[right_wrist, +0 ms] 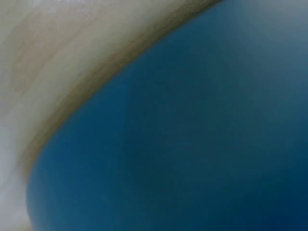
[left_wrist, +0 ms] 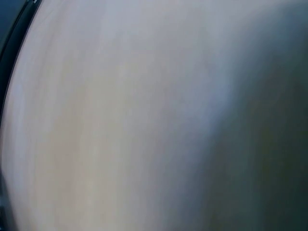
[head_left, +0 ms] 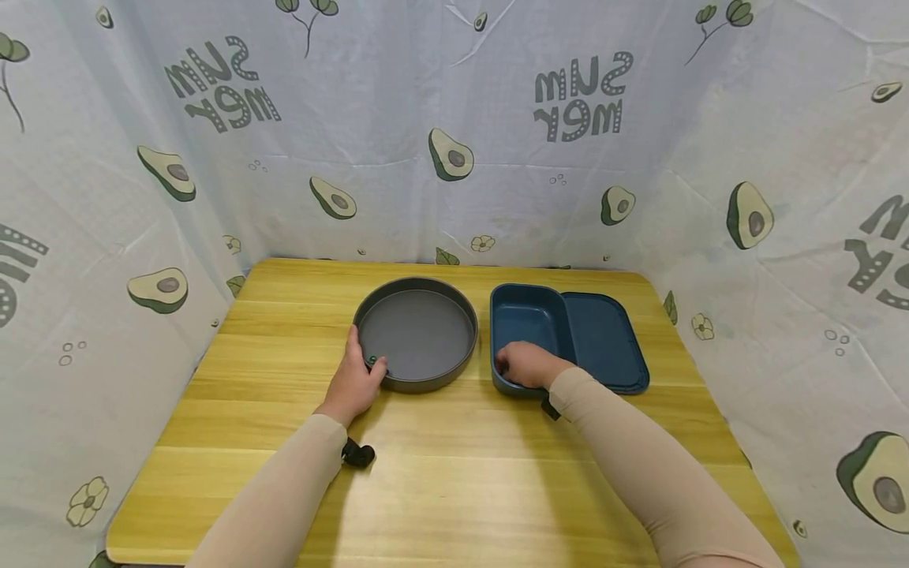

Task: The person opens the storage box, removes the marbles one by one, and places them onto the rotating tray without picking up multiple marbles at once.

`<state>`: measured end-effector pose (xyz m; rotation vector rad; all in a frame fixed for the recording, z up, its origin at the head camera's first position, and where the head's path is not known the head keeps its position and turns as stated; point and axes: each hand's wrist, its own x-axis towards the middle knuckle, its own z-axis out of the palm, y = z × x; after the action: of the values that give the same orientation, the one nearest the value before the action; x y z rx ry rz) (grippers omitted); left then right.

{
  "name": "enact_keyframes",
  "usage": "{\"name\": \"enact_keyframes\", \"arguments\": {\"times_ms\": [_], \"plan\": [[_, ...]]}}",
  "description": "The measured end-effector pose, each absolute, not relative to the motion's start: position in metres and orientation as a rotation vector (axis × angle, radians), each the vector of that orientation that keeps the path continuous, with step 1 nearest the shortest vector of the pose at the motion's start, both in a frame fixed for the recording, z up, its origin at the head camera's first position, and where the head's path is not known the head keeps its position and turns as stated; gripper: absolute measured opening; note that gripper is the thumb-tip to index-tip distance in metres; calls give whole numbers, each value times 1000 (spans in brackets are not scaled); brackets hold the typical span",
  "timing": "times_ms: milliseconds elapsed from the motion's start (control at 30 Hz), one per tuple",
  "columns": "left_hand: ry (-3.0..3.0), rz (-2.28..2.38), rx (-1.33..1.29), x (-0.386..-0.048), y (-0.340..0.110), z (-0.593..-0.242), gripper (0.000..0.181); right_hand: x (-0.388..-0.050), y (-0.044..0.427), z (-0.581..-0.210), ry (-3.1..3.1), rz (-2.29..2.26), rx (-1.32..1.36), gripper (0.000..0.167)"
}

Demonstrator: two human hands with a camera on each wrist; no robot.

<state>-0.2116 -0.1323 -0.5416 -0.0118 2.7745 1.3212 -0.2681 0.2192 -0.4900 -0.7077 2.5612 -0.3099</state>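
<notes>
In the head view, a round dark grey pan (head_left: 419,331) sits on the table. My left hand (head_left: 355,384) grips its near left rim, thumb over the inside and fingers along the outer wall. A tiny green thing (head_left: 372,360) shows by the thumb, too small to identify. To the right stands a blue rectangular container (head_left: 529,312), without a cover. My right hand (head_left: 529,364) reaches into its near left part with fingers bent downward. The fingertips are hidden, so whether they hold anything is unclear. The container's blue wall (right_wrist: 168,134) fills most of the right wrist view.
A flat blue lid (head_left: 607,343) lies against the container's right side. The wooden table (head_left: 440,489) reaches back to a curtain (head_left: 398,102) printed with avocados, which also hangs on both sides. The left wrist view is mostly blurred.
</notes>
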Motion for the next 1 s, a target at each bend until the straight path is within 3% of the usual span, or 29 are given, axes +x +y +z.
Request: {"name": "enact_keyframes", "arguments": {"times_ms": [333, 1000], "plan": [[2770, 1315, -21, -211, -132, -540, 94, -267, 227, -481, 2587, -525, -611, 8], [2784, 1308, -21, -214, -133, -544, 96, -269, 225, -455, 2679, -965, -393, 21]]}}
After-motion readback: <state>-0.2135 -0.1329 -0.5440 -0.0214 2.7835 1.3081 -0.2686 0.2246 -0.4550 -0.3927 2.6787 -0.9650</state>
